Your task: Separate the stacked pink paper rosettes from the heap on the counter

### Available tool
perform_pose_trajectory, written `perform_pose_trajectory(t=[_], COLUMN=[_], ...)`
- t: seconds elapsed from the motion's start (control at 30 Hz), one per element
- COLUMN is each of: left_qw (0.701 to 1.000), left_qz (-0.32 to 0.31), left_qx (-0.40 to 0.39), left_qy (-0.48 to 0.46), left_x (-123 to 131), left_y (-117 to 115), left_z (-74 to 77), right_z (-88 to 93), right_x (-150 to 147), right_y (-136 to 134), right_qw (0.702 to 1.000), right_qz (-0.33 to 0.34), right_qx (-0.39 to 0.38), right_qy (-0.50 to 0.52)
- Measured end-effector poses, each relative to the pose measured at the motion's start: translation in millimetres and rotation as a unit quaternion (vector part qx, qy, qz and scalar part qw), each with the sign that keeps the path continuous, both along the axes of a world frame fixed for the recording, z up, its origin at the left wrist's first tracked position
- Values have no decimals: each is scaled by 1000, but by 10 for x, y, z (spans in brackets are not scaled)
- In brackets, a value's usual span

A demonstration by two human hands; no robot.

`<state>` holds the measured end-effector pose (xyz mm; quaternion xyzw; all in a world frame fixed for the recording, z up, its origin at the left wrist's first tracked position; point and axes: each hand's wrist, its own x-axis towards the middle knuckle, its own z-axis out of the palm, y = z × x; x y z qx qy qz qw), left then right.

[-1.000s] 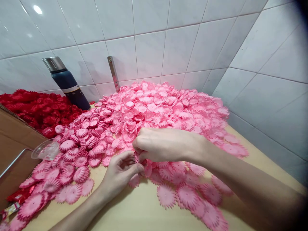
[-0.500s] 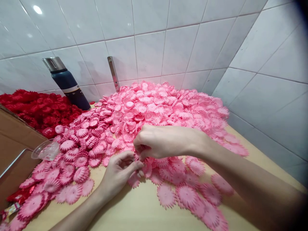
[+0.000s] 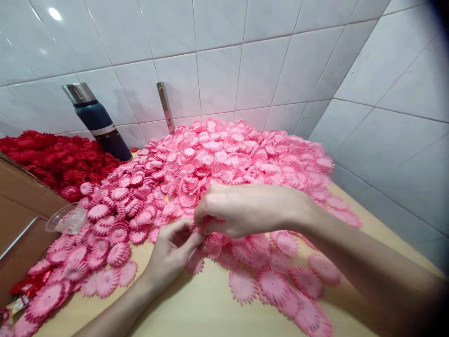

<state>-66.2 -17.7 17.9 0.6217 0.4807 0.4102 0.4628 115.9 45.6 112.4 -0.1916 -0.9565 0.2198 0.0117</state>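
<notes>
My left hand (image 3: 171, 252) and my right hand (image 3: 238, 209) meet at the fingertips, just above the table's front part. Thumb and fingers of the left one are pinched together, and a pink edge of a fabric flower petal disc (image 3: 192, 227) shows at their tips. Curled over the same spot, the right fingers are closed too, with most of what they grip hidden behind the hand. A large heap of pink petal discs (image 3: 224, 157), round with frilled rims, spreads behind both hands. Loose discs (image 3: 273, 285) lie flat below my right forearm.
Red petal pieces (image 3: 63, 159) are heaped at the left by a dark blue bottle (image 3: 101, 124). A cardboard box (image 3: 24, 210), a clear plastic cup (image 3: 66, 219) and shiny wrappers (image 3: 26, 288) sit at the left edge. Tiled walls (image 3: 224, 75) border the table (image 3: 182, 309).
My left fingertips have shifted slightly left and up, with the fingers drawn closer together. The right hand has turned and dipped a little. The heaps have stayed put.
</notes>
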Motion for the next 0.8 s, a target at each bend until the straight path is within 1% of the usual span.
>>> perform_pose_trajectory(t=[0.1,0.23,0.37,0.5,0.73,0.8], left_qw=[1000,1000,999,999,996,997], left_qz=[-2,1,1,2,-5,0], left_qx=[-1,-24,-36,-32,-59,-50], left_qy=[6,-7,-23,-43,-62,-59], left_x=[6,20,20,22,33,27], left_y=[-19,-45,-63,-73,-58,-50], left_z=[0,5,-11,-18,-23,-21], right_z=[9,-4,-33,-45,-39,-36], right_x=[-5,-35,-58,-61,-75,-76], right_y=[-18,-36,-31,-32,-41,-34], right_qw=[1000,999,999,999,997,997], right_qz=[-13,-32,-30,-34,-61,-61], right_qx=[5,24,31,20,13,5], right_qy=[-12,-28,-26,-21,-44,-40])
